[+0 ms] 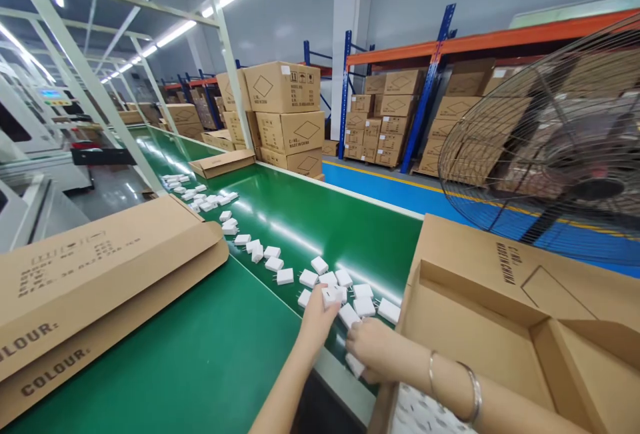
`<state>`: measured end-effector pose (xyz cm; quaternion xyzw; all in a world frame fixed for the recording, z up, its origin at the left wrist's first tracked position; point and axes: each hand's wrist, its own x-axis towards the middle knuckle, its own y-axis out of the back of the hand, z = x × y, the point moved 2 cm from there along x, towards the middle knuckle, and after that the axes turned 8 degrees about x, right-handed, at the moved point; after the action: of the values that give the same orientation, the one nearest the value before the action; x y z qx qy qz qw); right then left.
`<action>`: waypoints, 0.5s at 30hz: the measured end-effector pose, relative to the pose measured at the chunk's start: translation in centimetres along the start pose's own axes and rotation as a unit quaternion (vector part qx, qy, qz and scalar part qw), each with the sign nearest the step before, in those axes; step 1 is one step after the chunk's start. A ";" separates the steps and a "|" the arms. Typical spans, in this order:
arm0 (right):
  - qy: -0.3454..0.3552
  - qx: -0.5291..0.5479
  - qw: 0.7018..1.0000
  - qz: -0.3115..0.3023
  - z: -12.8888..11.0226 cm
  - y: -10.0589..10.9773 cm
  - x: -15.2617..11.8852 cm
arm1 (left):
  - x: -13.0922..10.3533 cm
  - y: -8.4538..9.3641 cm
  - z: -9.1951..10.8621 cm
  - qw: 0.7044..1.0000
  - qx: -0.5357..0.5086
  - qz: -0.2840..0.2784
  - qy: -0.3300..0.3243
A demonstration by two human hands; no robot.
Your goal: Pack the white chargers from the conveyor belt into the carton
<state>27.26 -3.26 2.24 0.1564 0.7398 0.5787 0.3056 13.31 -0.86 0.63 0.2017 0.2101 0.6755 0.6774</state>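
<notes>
White plug chargers [285, 277] with metal prongs lie scattered along the green conveyor belt [320, 214]. My left hand [316, 324] pinches one white charger [331, 297] between thumb and fingers, just above a loose cluster of them. To its right, my right hand [373, 349] is closed, its fingers curled downward at the belt's near edge. A white charger [355, 365] shows at the underside of those fingers, partly covered by them. Another charger [349, 316] lies against the fingertips. Two bracelets circle my right wrist.
An open cardboard box [475, 301] stands at the right, partly under my right forearm. Beneath that arm, white chargers [425, 414] fill a container. A flattened carton [100, 274] lies at left. Stacked boxes [290, 114] stand beyond the belt, and a large fan [565, 147] is at far right.
</notes>
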 end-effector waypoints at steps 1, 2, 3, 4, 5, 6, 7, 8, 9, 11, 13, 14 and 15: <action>-0.035 0.008 0.999 0.007 0.8 0.7 -0.3 | 0.0 0.3 -0.3 0.996 -0.092 0.002 -0.002; -0.079 0.013 0.997 0.017 1.8 1.4 -0.7 | -0.2 0.6 -0.6 0.987 -0.163 0.000 0.000; -0.129 0.015 0.991 0.028 3.0 2.1 -1.1 | -0.5 0.8 -0.8 0.977 -0.213 -0.003 0.002; -0.180 0.014 0.983 0.035 4.1 2.5 -1.4 | -0.9 1.0 -0.9 0.970 -0.243 -0.009 0.002; -0.226 0.013 0.974 0.036 5.2 2.8 -1.7 | -1.4 1.2 -0.9 0.966 -0.257 -0.016 -0.001; -0.262 0.012 0.964 0.031 6.1 2.8 -1.7 | -2.0 1.4 -0.9 0.965 -0.263 -0.025 -0.004; -0.288 0.015 0.957 0.020 6.8 2.6 -1.5 | -2.6 1.5 -0.7 0.963 -0.266 -0.035 -0.010; -0.306 0.020 0.952 0.008 7.3 2.3 -1.2 | -3.2 1.7 -0.4 0.962 -0.269 -0.049 -0.016; -0.316 0.026 0.948 -0.006 7.6 1.9 -0.7 | -3.8 1.8 -0.1 0.959 -0.275 -0.066 -0.023; -0.329 0.039 0.943 -0.025 7.8 1.3 0.3 | -5.1 2.2 0.8 0.952 -0.288 -0.095 -0.052; -0.339 0.047 0.939 -0.030 7.9 1.1 0.9 | -6.2 2.7 1.7 0.945 -0.287 -0.113 -0.108; -0.340 0.049 0.939 -0.025 7.9 1.2 0.9 | -6.7 2.9 2.2 0.942 -0.284 -0.118 -0.137; -0.339 0.049 0.939 -0.016 7.9 1.5 0.6 | -7.1 3.2 2.6 0.938 -0.281 -0.121 -0.161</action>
<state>31.55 3.52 2.41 0.3464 0.6222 0.4490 0.5397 12.12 -7.93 4.67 0.0821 -0.0779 0.5786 0.8077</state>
